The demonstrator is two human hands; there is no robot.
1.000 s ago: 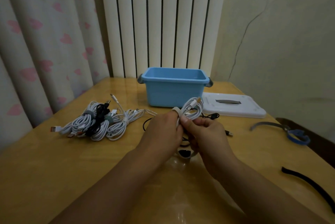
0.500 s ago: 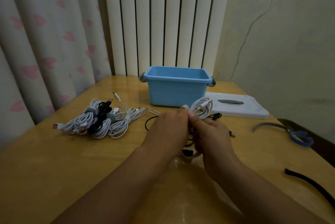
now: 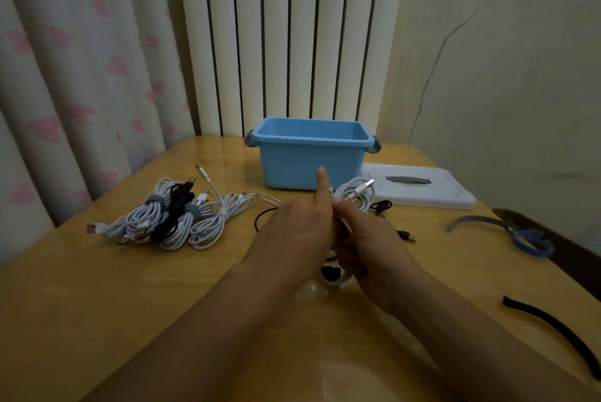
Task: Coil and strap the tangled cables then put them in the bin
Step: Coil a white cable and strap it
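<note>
Since half a second ago, left index finger has straightened and now points up in front of the bin wall; previously it lay curled against the bundle. Hands otherwise in the same spot, pressed together.

Left hand (image 3: 294, 232): index extended, a pale strap band apparently round its base; remaining fingers curled toward the bundle, contact hidden by the hand's back. Cannot tell what they hold.

Right hand (image 3: 367, 244): fingers curled round the white cable coil (image 3: 356, 193), pinching it near its middle. Coil loops and a USB plug stick out just beyond the right fingertips, away from the person. Long axis runs from the wrists toward the blue bin (image 3: 312, 154).

Bin sits directly beyond the fingertips, open top, near but not touching. Right hand is the nearer carrier.

Judgement: strapping step in hand, wrap not yet closed. Next move likely draws the strap round the coil's waist, across its long axis.

Strapped cable bundles (image 3: 172, 214) lie left of the left hand, not yet binned. Spare black strap (image 3: 553, 333) right of the right forearm.
</note>
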